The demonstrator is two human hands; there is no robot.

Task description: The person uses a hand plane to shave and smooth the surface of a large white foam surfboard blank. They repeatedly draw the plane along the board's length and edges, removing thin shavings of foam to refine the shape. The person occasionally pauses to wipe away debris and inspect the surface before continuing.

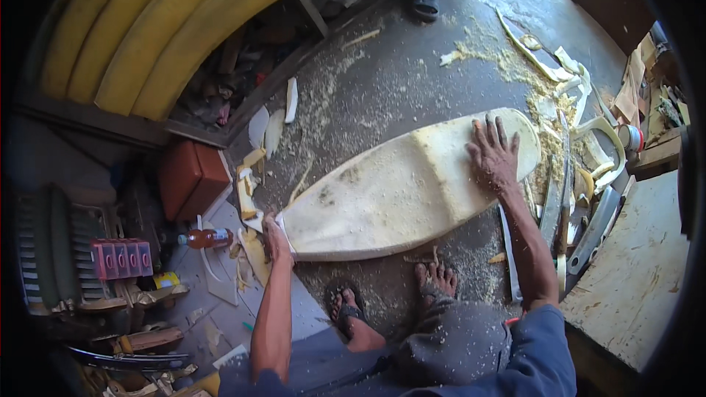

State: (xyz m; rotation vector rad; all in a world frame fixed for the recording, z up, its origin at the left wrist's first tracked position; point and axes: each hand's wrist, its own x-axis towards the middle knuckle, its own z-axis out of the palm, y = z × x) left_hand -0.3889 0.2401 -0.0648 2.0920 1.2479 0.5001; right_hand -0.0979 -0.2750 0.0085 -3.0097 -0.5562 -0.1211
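A long cream foam pad (382, 191), shaped like a motorcycle seat, lies across the floor before me. It narrows to the left, has a raised ridge towards its wide right end, and carries grey smudges and crumbs on top. At the narrow tip, my left hand (277, 237) is closed on the edge, its fingers partly hidden. My right hand (494, 154) lies flat on the wide end with fingers spread. To the right of the pad, a long thin blade (565, 198) and a grey handled tool (594, 229) lie among foam offcuts (581, 92).
Curved yellow foam pads (198, 37) stand at the upper left. A red-brown box (193, 180), a bottle (206, 239) and a pink plastic case (121, 259) sit at left. A worn board (632, 272) lies at right. Another person's foot (426, 4) shows at the far side.
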